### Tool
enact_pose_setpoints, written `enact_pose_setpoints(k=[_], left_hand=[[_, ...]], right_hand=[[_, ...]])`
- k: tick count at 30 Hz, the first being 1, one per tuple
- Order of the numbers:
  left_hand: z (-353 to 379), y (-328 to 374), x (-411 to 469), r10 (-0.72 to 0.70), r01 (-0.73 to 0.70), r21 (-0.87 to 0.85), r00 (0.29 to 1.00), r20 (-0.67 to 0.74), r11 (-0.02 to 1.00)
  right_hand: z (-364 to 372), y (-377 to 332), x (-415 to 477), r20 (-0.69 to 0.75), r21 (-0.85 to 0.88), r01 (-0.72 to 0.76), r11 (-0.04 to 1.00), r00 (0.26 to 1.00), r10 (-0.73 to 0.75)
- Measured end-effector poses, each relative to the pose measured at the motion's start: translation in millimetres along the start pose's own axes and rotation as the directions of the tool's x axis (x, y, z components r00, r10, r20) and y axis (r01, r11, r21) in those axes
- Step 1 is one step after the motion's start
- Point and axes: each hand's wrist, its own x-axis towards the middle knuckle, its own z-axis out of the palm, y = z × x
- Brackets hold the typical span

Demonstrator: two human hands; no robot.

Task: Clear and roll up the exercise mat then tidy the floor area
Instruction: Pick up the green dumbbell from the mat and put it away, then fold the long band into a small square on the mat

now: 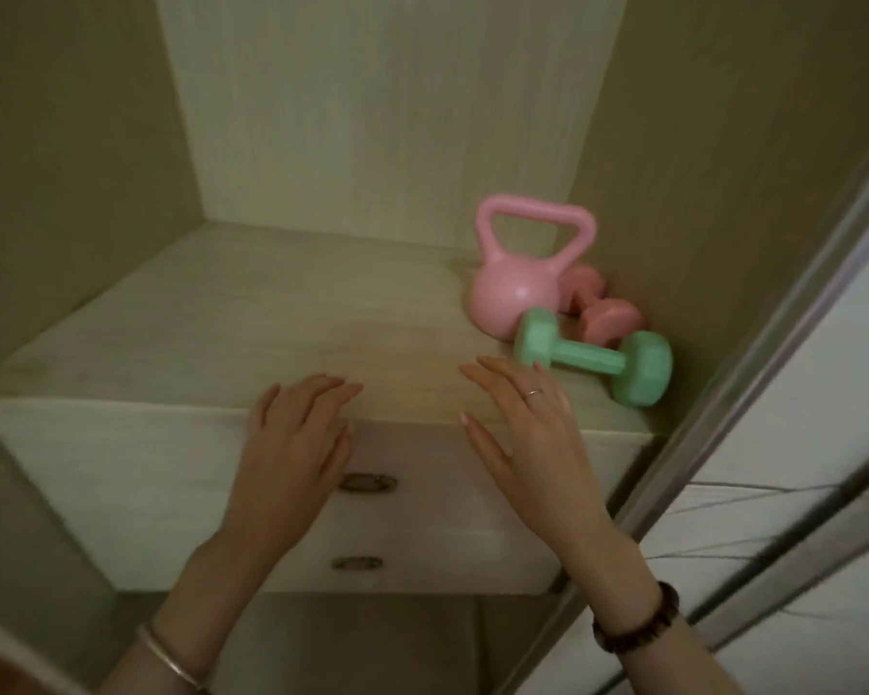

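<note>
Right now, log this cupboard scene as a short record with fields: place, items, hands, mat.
place: shelf inside a cupboard, above two drawers
items: pink kettlebell upright, at the shelf's right rear; pink dumbbell lying beside it against the right wall; green dumbbell lying in front of both
left hand: open, fingers straight, at the shelf's front edge, holding nothing
right hand: open, fingertips close to the green dumbbell, not gripping it
mat: not in view
</note>
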Motion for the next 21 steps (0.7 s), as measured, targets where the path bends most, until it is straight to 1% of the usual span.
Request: enact_pose_setpoints(k=[3, 8, 9, 11, 12, 15, 21], left_hand=[[-17.6, -6.3, -35.8, -0.12, 0.12, 0.063, 0.993, 0.003, 0.991], [-60.6, -24.9, -104.9, -0.315, 0.313, 0.174, 0.949, -0.015, 0.934], [-67.6, -26.3, -112.8, -0.339, 0.337, 0.186, 0.94, -0.022, 0.923], [-96.1, -33.6, -146.0, -0.404, 0.404, 0.236, 0.913, -0.051, 0.884], [-100.1, -34.1, -150.2, -0.41, 0.413, 0.231, 0.91, -0.065, 0.881], [-134.7, -42.1, -194.4, -0.509, 0.529, 0.264, 0.849, -0.145, 0.807], [-203.2, -65.6, -287.2, -0.644, 0.687, 0.327, 0.725, -0.245, 0.649]], right_hand=[[9.6, -16.6, -4.0, 0.04, 0.077, 0.068, 0.995, 0.997, -0.071], [38.5, -67.0, -8.0, 0.152, 0.216, 0.097, 0.972, 0.98, -0.132], [41.7, -74.0, -7.5, 0.168, 0.239, 0.104, 0.965, 0.975, -0.146], [54.3, -107.9, -8.9, 0.201, 0.31, 0.154, 0.938, 0.954, -0.223], [55.8, -111.5, -8.5, 0.218, 0.309, 0.156, 0.938, 0.949, -0.229], [70.4, -159.0, -8.0, 0.249, 0.39, 0.215, 0.895, 0.911, -0.328], [102.0, -270.5, -18.8, 0.333, 0.51, 0.266, 0.818, 0.816, -0.473]])
